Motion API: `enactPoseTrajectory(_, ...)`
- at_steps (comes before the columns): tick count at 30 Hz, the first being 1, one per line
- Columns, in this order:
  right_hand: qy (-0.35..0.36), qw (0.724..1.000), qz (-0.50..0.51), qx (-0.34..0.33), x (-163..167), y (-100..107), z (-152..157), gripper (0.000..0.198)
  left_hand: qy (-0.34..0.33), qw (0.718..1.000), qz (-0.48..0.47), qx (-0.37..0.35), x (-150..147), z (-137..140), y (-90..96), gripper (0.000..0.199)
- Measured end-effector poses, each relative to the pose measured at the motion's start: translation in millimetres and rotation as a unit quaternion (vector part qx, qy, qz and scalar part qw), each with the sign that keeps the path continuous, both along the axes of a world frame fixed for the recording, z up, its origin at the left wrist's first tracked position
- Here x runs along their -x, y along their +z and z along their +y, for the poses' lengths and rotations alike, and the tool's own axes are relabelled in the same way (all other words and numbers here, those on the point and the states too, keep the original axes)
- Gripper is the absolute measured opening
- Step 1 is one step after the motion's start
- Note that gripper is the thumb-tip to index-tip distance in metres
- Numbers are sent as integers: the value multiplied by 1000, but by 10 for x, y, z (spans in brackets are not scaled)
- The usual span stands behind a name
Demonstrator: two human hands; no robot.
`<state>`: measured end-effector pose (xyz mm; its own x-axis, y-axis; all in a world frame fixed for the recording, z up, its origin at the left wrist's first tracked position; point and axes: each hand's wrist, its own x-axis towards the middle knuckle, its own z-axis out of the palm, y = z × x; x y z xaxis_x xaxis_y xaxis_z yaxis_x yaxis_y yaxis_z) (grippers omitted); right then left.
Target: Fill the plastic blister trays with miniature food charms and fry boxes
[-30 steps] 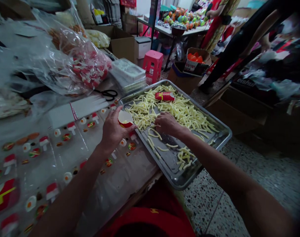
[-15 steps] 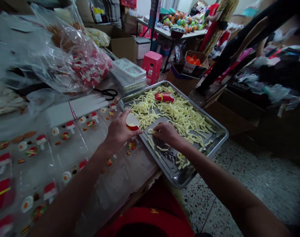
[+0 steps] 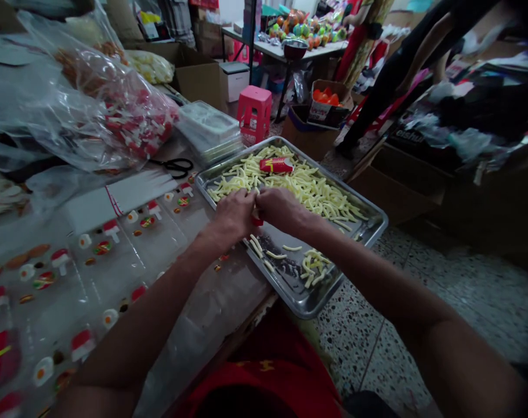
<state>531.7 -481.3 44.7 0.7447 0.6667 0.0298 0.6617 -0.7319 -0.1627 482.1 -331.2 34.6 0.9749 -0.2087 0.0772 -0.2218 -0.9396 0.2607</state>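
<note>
My left hand (image 3: 232, 213) is closed round a small red fry carton (image 3: 257, 221), mostly hidden by my fingers. Against it, my right hand (image 3: 281, 210) is closed with its fingertips at the carton's mouth, where a bit of a pale fry shows between the two hands. Both are over the near left side of a metal tray (image 3: 379, 223) strewn with pale yellow French fries (image 3: 325, 194). Another red carton (image 3: 276, 165) with a yellow mark lies on the fries toward the far side.
Clear plastic packets (image 3: 159, 247) with small food-shaped pieces cover the table at left. Black scissors (image 3: 177, 167), stacked clear lids (image 3: 209, 130) and a plastic bag of red pieces (image 3: 137, 125) sit behind. A pink stool (image 3: 254, 110) stands beyond; another person (image 3: 403, 69) bends at right.
My right hand has lifted from the tray and moved left to the carton, meeting my left hand. The carton has turned and is now mostly covered. The whole view has shifted slightly.
</note>
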Motion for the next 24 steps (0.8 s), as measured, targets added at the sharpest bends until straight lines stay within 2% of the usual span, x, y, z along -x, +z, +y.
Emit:
enactPoseTrajectory(2, -19, 999, 30, 21, -15, 163, 60, 18, 15, 999, -11, 36, -62, -63, -26, 64)
enactPoseTrajectory(4, -12, 997, 81, 17, -33, 248, 57, 18, 25, 996, -37, 80, -84, -117, -98, 66)
enactPoseTrajectory(7, 4, 992, 113, -61, -41, 236, -42, 24, 43, 983, -84, 158, -63, -213, -237, 72)
enactPoseTrajectory(10, -65, 984, 75, -145, -5, 151, -129, 24, 65, 963, -120, 231, -35, -328, -335, 72)
enactPoseTrajectory(13, -129, 974, -5, -188, 60, 111, -105, 25, 76, 949, -139, 273, -40, -408, -380, 74)
enactPoseTrajectory(15, -119, 970, -32, -207, 95, 126, -59, 25, 81, 942, -154, 288, -54, -420, -399, 71)
enactPoseTrajectory(17, -69, 969, -33, -237, 121, 159, -57, 24, 76, 937, -171, 294, -62, -390, -415, 65)
enactPoseTrajectory(19, -33, 959, -42, -280, 171, 181, -150, 22, 59, 934, -189, 296, -52, -310, -424, 69)
enactPoseTrajectory(20, -37, 954, -51, -293, 219, 177, -235, 21, 53, 933, -196, 298, -37, -252, -424, 74)
enactPoseTrajectory(22, -77, 959, -55, -268, 378, 113, -450, 18, 60, 930, -200, 303, 15, -110, -416, 83)
enactPoseTrajectory(23, -106, 968, -44, -222, 486, 51, -557, 21, 78, 928, -198, 307, 52, -35, -408, 84)
enactPoseTrajectory(24, -122, 981, -11, -147, 606, -30, -647, 25, 99, 926, -192, 311, 94, 37, -397, 84)
